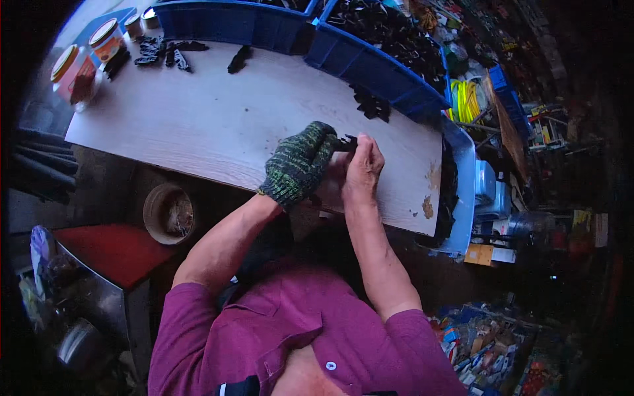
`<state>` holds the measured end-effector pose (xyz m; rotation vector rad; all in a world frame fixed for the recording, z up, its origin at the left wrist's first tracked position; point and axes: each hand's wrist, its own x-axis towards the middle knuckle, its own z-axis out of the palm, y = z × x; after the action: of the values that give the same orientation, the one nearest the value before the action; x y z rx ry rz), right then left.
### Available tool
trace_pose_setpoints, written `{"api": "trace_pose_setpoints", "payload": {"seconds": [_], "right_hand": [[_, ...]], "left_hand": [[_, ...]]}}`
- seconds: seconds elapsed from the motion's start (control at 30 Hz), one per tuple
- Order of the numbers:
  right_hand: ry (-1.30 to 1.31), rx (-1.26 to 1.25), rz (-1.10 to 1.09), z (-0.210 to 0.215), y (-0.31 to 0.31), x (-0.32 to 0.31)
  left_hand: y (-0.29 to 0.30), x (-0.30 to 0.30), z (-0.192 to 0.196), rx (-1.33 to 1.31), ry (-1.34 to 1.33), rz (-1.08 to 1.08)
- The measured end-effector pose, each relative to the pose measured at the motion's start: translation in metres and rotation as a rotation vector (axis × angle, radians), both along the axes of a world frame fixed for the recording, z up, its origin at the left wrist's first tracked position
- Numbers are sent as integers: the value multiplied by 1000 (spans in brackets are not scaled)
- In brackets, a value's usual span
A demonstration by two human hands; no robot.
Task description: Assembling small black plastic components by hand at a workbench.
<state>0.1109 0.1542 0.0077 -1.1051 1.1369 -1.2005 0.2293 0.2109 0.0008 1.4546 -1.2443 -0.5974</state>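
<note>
A small black part [345, 142] is held between my two hands over the near side of the pale wood-grain table [198, 105]. My left hand [300, 162], in a dark green and black knit glove, is closed around one end of it. The bare fingertips of my right hand [363, 168] pinch the other end. Most of the part is covered by the fingers, so its exact kind does not show. Beyond my right hand, similar black pieces [371, 103] lie against a crate. Another black piece [239, 59] rests alone at the far side.
Blue crates [231, 26] line the far edge; the right-hand crate [376, 72] is heaped with black parts. Plastic jars [74, 76] and more black pieces [150, 50] stand at the far left. A round bucket [150, 214] sits below the table, beside a red-topped surface [112, 247].
</note>
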Motion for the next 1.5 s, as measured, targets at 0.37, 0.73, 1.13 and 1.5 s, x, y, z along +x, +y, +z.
{"api": "trace_pose_setpoints", "payload": {"seconds": [0.37, 0.73, 1.13, 1.5], "right_hand": [[156, -287, 11, -28, -19, -19], [-192, 216, -142, 19, -33, -35], [193, 187, -271, 7, -112, -110], [904, -63, 26, 22, -120, -51]], "left_hand": [[-7, -37, 7, -34, 48, 59], [-55, 113, 3, 10, -707, 618], [-65, 128, 1, 102, -871, 265], [-57, 107, 2, 78, -842, 235]]}}
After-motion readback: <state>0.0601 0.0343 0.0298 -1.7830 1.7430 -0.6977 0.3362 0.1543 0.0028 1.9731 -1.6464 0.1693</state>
